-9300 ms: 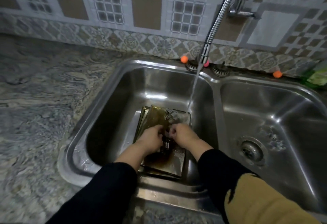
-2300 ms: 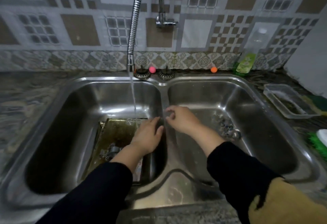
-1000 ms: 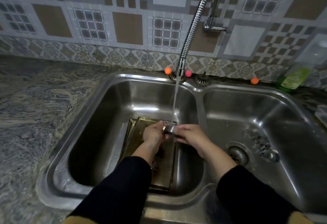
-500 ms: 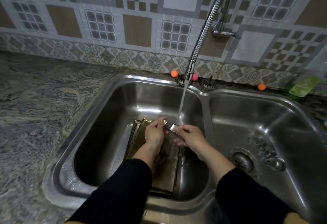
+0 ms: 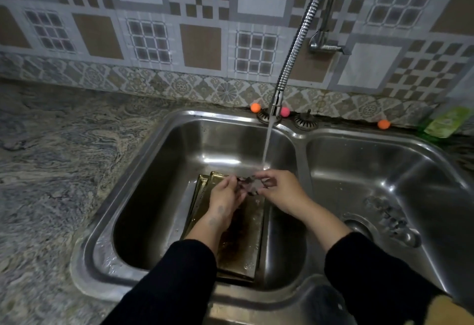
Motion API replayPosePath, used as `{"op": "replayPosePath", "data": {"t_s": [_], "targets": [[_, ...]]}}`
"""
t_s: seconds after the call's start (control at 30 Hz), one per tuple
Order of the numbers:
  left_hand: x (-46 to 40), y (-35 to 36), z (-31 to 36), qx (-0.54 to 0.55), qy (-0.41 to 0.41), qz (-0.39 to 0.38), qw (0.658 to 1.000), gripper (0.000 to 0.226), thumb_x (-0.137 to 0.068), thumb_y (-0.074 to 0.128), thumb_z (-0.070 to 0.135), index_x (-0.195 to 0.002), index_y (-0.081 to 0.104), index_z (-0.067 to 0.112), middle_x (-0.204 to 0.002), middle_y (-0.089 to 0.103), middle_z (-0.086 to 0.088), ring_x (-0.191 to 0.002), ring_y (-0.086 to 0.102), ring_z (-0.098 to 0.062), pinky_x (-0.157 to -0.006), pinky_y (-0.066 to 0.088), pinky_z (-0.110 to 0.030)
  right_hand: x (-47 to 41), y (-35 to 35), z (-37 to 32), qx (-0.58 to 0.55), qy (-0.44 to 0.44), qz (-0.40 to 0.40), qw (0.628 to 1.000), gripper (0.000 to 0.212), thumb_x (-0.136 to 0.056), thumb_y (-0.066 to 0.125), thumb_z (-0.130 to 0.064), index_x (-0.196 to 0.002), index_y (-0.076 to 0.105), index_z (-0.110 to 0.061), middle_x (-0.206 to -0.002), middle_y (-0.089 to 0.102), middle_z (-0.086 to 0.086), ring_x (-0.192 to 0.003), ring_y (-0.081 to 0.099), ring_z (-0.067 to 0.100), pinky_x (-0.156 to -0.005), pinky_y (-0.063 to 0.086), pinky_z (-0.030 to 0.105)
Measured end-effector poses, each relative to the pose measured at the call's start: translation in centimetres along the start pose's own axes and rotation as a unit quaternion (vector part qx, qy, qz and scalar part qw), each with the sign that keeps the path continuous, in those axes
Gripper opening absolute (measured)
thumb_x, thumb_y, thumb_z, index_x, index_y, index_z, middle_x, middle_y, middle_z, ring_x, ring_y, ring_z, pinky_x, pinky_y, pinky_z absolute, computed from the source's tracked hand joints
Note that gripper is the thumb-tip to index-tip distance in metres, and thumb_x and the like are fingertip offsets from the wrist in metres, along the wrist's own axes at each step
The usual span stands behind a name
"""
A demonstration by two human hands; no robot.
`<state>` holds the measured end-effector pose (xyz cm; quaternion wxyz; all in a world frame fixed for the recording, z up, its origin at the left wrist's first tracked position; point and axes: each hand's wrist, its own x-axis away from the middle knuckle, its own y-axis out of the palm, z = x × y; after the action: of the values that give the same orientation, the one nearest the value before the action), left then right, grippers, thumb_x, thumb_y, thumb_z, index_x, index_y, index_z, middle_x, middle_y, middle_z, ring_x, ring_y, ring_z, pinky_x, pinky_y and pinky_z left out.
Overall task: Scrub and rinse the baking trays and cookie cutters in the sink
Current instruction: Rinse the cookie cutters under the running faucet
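Observation:
A small metal cookie cutter (image 5: 250,186) hangs under the water stream (image 5: 266,149), gripped from both sides by my left hand (image 5: 224,197) and my right hand (image 5: 280,191). Below them, stacked golden-brown baking trays (image 5: 243,245) lie on the floor of the left sink basin (image 5: 164,183); my arms hide part of them. Several more metal cookie cutters (image 5: 389,219) lie on the floor of the right basin (image 5: 384,170), beside its drain (image 5: 357,227).
A flexible chrome faucet hose (image 5: 295,50) comes down from the tiled wall. Small orange and pink balls (image 5: 255,107) sit on the sink's back rim. A green bottle (image 5: 443,125) stands at the back right. Marbled stone counter (image 5: 51,170) stretches left.
Both hands have kept hold of the cutter under the stream, turning it between the fingers. The view has shifted slightly.

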<state>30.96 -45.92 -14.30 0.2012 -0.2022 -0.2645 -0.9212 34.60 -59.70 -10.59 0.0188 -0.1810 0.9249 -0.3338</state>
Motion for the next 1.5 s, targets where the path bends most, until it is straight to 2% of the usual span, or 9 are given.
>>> {"op": "replayPosePath", "data": {"t_s": [0.17,0.27,0.37,0.53,0.63,0.73,0.97,1.37,1.5], "targets": [[1.3,3.2,0.1,-0.047,0.096,-0.025,0.994,0.026,-0.100,0.045,0.007,-0.107,0.068,0.016,-0.108,0.070,-0.007,-0.094,0.068,-0.014,-0.075,0.054,-0.023,1.3,-1.5,0.6,0.106,-0.106,0.025,0.988,0.057,-0.074,0.076,-0.011,-0.128,0.059,-0.017,-0.119,0.054,0.002,-0.108,0.056,0.016,-0.098,0.046,0.030],[1.5,5.6,0.3,-0.077,0.137,-0.064,0.986,0.025,-0.099,0.046,0.008,-0.114,0.065,0.013,-0.106,0.070,-0.007,-0.095,0.069,-0.014,-0.074,0.055,-0.021,2.2,-3.0,0.6,0.175,-0.126,0.110,0.970,0.048,-0.076,0.075,-0.020,-0.122,0.060,-0.021,-0.115,0.053,0.000,-0.106,0.055,0.020,-0.091,0.048,0.037],[1.0,7.9,-0.5,-0.213,0.202,-0.091,0.952,0.024,-0.099,0.048,0.016,-0.116,0.064,0.023,-0.115,0.068,-0.003,-0.106,0.064,-0.014,-0.092,0.051,-0.032,3.1,-5.5,2.3,0.257,-0.096,0.174,0.946,0.045,-0.077,0.072,-0.024,-0.120,0.059,-0.022,-0.119,0.057,-0.001,-0.110,0.049,0.022,-0.094,0.044,0.035],[1.4,11.5,-3.8,-0.558,0.297,-0.135,0.763,0.047,-0.101,0.041,0.030,-0.145,0.038,0.013,-0.153,0.035,-0.005,-0.141,0.030,-0.018,-0.115,0.024,-0.030,4.9,-9.9,9.8,0.139,0.141,0.165,0.966,0.039,-0.083,0.068,-0.019,-0.121,0.059,-0.021,-0.127,0.057,0.003,-0.118,0.053,0.021,-0.096,0.041,0.026],[1.4,12.4,-5.6,-0.709,0.236,-0.143,0.649,0.067,-0.102,0.028,0.044,-0.154,0.002,0.012,-0.162,-0.007,-0.001,-0.148,-0.006,-0.014,-0.121,0.004,-0.045,6.1,-12.1,15.4,0.105,0.283,0.183,0.936,0.036,-0.085,0.065,-0.022,-0.121,0.061,-0.019,-0.123,0.063,0.006,-0.116,0.058,0.024,-0.093,0.045,0.027],[1.5,12.3,-6.8,-0.771,0.242,-0.108,0.579,0.069,-0.101,0.019,0.048,-0.152,-0.011,0.014,-0.159,-0.022,0.002,-0.146,-0.019,-0.012,-0.120,-0.005,-0.047,6.8,-14.3,20.2,0.128,0.369,0.203,0.898,0.032,-0.089,0.059,-0.026,-0.117,0.064,-0.012,-0.121,0.065,0.009,-0.114,0.060,0.026,-0.086,0.048,0.027],[1.4,12.3,-6.8,-0.797,0.264,-0.085,0.537,0.066,-0.100,0.014,0.048,-0.153,-0.011,0.018,-0.158,-0.023,0.005,-0.145,-0.020,-0.009,-0.118,-0.012,-0.042,5.5,-18.0,26.3,0.072,0.476,0.247,0.841,0.040,-0.088,0.063,-0.027,-0.114,0.062,0.004,-0.121,0.061,0.020,-0.112,0.058,0.032,-0.091,0.049,0.034],[1.2,12.4,-6.9,-0.798,0.254,-0.090,0.539,0.063,-0.101,0.014,0.044,-0.152,-0.011,0.019,-0.158,-0.022,0.005,-0.145,-0.020,-0.009,-0.118,-0.012,-0.042,6.4,-18.2,26.0,0.128,0.457,0.232,0.849,0.051,-0.088,0.064,-0.033,-0.127,0.049,-0.005,-0.133,0.045,0.020,-0.119,0.047,0.038,-0.094,0.043,0.040],[1.1,12.6,-6.9,-0.799,0.250,-0.101,0.537,0.063,-0.102,0.015,0.044,-0.153,-0.008,0.016,-0.160,-0.019,0.002,-0.146,-0.018,-0.013,-0.119,-0.008,-0.043,7.3,-17.3,22.9,0.150,0.413,0.196,0.877,0.047,-0.087,0.061,-0.031,-0.129,0.053,-0.010,-0.132,0.050,0.017,-0.118,0.049,0.033,-0.095,0.047,0.038]]}}
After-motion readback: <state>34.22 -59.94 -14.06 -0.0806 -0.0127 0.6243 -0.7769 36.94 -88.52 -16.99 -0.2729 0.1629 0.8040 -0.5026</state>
